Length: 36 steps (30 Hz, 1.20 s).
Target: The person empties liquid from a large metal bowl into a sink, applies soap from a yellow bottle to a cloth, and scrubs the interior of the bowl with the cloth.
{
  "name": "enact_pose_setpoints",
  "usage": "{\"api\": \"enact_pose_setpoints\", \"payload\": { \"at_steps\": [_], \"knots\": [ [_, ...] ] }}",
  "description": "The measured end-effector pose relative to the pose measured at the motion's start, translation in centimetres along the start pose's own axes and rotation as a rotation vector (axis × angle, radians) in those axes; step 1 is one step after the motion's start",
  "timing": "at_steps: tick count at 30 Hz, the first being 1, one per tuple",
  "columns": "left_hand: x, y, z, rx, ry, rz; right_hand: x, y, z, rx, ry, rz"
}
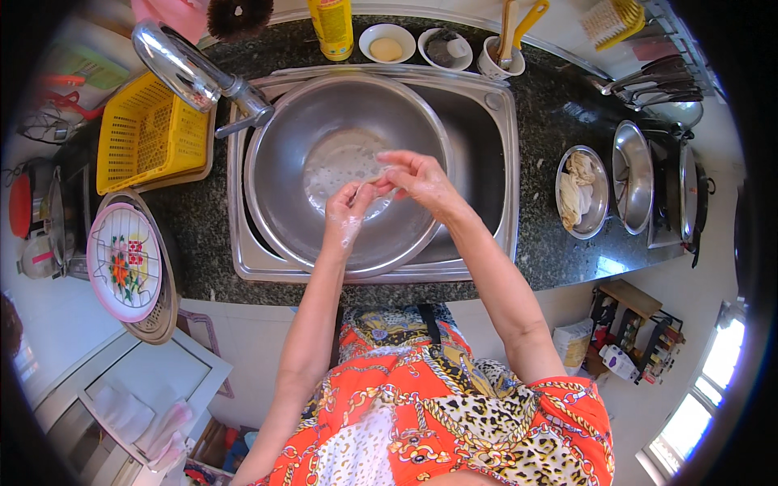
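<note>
A large stainless steel basin sits in the metal sink, with some cloudy, bubbly water at its bottom. Above the water, my left hand and my right hand meet, both wet with suds. Their fingertips pinch a small, thin, pale thing between them; what it is cannot be told, as the fingers mostly cover it. The chrome faucet reaches over the counter at the basin's upper left, its spout turned away from the basin.
Left of the sink stand a yellow plastic basket and a pink-rimmed plate under a wire rack. Behind it are a yellow bottle, small bowls and a cup of brushes. A steel bowl with cloths lies right on the granite counter.
</note>
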State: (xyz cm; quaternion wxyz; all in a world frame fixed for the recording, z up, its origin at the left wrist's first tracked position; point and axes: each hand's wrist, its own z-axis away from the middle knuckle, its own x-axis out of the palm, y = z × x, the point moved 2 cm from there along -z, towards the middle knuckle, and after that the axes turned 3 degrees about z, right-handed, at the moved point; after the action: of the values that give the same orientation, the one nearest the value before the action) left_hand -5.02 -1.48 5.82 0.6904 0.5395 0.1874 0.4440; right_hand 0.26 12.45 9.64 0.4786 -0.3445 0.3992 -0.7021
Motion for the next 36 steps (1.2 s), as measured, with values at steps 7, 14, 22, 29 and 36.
{"api": "enact_pose_setpoints", "payload": {
  "at_steps": [7, 14, 22, 29, 36],
  "knots": [
    [1.0, 1.6, 0.8, -0.097, -0.010, 0.429, 0.0, 1.1, -0.4, 0.217, -0.116, -0.213],
    [-0.2, 0.8, 1.2, -0.096, 0.105, 0.340, -0.4, 2.5, -1.8, 0.050, 0.102, -0.341],
    [-1.6, -0.6, 1.9, -0.030, 0.185, 0.470, -0.7, 3.4, -2.5, -0.049, 0.403, -0.460],
    [-1.6, -0.2, 1.9, 0.012, 0.109, 0.639, 2.5, 1.8, -0.5, 0.459, 0.167, -0.263],
    [-0.6, 0.8, 2.3, 0.066, 0.050, 0.648, 3.2, 2.3, -0.6, 0.237, 0.190, -0.238]
  ]
}}
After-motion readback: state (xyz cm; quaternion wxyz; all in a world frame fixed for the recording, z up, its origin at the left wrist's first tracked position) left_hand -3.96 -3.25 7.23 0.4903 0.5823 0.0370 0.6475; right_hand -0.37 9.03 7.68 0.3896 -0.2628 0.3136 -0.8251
